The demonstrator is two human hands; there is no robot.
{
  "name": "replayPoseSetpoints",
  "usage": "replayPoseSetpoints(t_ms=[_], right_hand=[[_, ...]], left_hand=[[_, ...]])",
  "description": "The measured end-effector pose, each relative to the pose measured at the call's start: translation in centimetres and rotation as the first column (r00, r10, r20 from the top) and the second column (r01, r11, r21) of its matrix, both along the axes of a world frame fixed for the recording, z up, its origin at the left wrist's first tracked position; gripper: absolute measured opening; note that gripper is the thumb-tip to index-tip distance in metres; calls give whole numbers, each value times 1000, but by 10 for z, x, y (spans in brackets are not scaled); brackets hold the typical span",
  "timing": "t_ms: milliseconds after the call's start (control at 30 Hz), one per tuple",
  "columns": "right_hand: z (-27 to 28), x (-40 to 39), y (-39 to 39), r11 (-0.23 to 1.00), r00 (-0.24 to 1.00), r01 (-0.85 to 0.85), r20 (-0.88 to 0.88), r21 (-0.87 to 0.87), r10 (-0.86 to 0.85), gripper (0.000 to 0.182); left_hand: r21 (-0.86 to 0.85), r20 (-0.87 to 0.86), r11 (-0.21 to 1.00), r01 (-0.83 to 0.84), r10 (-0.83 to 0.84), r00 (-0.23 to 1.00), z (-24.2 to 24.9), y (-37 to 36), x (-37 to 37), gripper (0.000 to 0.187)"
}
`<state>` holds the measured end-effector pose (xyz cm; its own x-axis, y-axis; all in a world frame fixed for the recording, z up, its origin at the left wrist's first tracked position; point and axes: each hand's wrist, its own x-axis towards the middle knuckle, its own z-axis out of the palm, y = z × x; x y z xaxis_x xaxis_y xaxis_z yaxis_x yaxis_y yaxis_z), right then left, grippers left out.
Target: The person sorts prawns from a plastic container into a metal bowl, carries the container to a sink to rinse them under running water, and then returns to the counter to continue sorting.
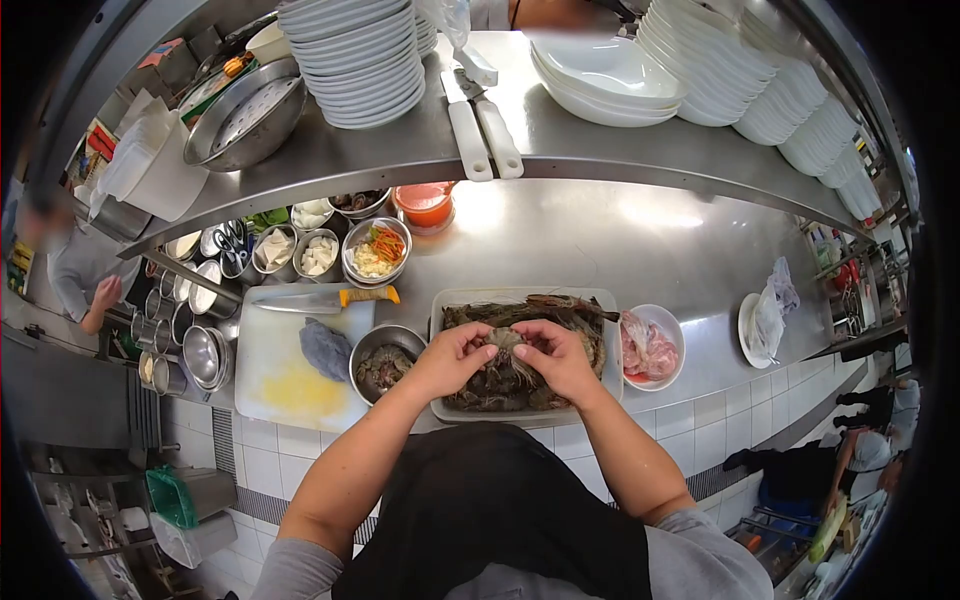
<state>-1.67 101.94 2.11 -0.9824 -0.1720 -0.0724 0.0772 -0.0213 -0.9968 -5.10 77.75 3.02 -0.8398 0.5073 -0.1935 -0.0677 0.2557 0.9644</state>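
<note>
Between my two hands, over a white rectangular tray (437,312), is a greyish shrimp (507,340). My left hand (458,358) pinches it from the left side. From the right, my right hand (553,358) grips the same shrimp with thumb and fingers. Under the hands, the tray is filled with dark whole shrimp (500,390) with long feelers. Close to my left wrist stands a steel bowl (362,392) with several shrimp in it. A white bowl of pink raw meat (648,350) sits right of the tray.
A white cutting board (270,355) at the left bears a yellow-handled knife (330,298) and a grey cloth (326,346). Metal containers of ingredients (318,254) line the back left. Overhead, a steel shelf (580,165) carries stacked plates (355,60). Other people are at both sides.
</note>
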Motion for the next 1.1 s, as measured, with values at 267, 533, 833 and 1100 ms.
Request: replayPoseSetpoints(t_ms=[267,533,833,1100], right_hand=[[-42,8,39,950,961,254,-160,180,-227,39],[-48,53,90,439,820,562,-543,701,-183,50],[-62,50,91,394,830,555,-457,733,-318,73],[-66,-13,132,501,903,428,-340,752,-262,66]], left_hand=[[230,80,890,-394,386,919,42,-88,10,31],[-284,-135,832,-476,457,879,-38,-207,81,39],[-185,-429,761,-622,507,748,-29,-129,72,43],[-436,-690,747,-502,80,719,-55,-37,-38,68]])
